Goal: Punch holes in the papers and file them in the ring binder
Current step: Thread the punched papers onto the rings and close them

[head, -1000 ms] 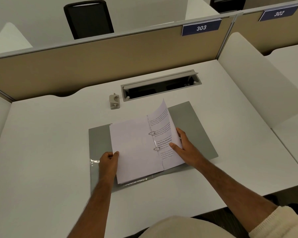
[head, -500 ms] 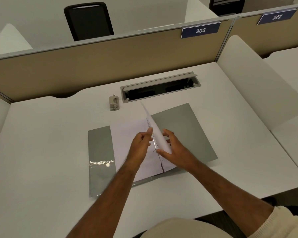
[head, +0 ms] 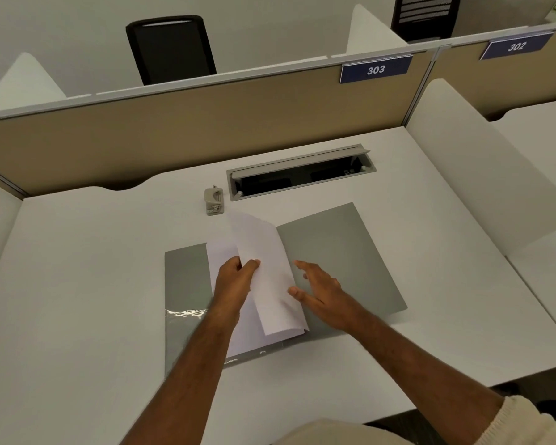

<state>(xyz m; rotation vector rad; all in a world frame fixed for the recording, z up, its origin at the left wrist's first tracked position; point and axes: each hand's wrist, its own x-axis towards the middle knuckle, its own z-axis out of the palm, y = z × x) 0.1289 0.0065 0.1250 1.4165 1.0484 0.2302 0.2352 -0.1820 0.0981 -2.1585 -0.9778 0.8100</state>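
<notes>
Two hands over open binder (head: 344, 252): left hand (head: 235, 281) pinches lifted papers (head: 264, 268), right hand (head: 318, 287) spread, fingers straight.

White desk (head: 77, 284) w/ open grey ring binder (head: 341, 252) & hole punch (head: 213, 200)

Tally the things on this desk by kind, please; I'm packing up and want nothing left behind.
Ring binder, open: 1
Hole punch: 1
Stack of papers in the binder, the left hand gripping some lifted sheets: 1
Total: 3
</notes>
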